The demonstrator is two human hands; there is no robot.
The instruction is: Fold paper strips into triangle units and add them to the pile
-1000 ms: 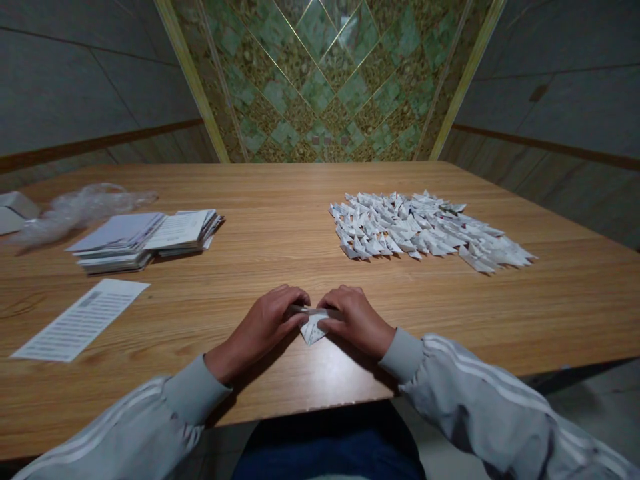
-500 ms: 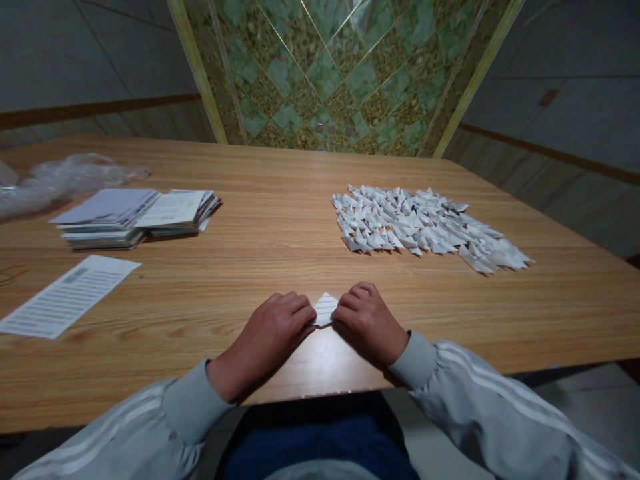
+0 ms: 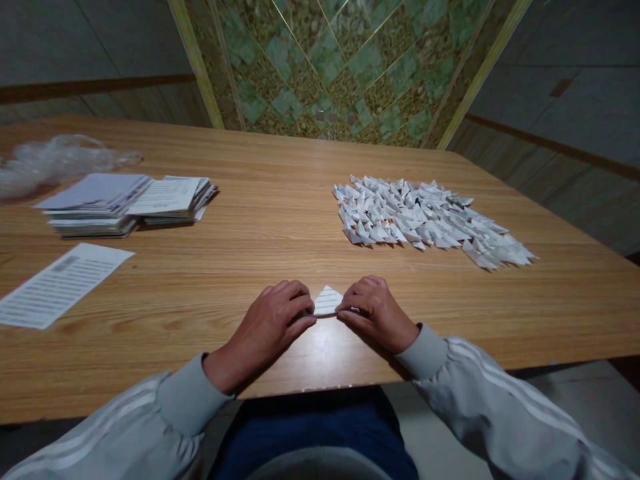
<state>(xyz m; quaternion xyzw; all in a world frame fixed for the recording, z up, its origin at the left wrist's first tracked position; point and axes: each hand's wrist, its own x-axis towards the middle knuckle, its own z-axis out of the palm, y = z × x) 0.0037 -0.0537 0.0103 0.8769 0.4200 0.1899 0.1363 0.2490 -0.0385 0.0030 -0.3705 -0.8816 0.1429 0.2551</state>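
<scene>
Between my two hands a small folded piece of printed paper [image 3: 327, 301] shows as a white triangle, its point facing away from me. My left hand [image 3: 277, 319] pinches its left lower corner between thumb and fingers. The right lower corner is pinched by my right hand [image 3: 376, 311]. Both hands rest low over the table near its front edge, and the fingers hide the paper's ends.
A crowd of small folded paper boats [image 3: 415, 213] covers the table [image 3: 270, 233] at the right. Stacks of paper sheets [image 3: 100, 207] stand at the left, with one printed sheet [image 3: 65, 283] lying before them. Behind is a crumpled clear plastic bag [image 3: 60, 160].
My hands have drawn slightly apart at the paper's lower edge, and more of the white triangle shows. The camera view has shifted a little.
</scene>
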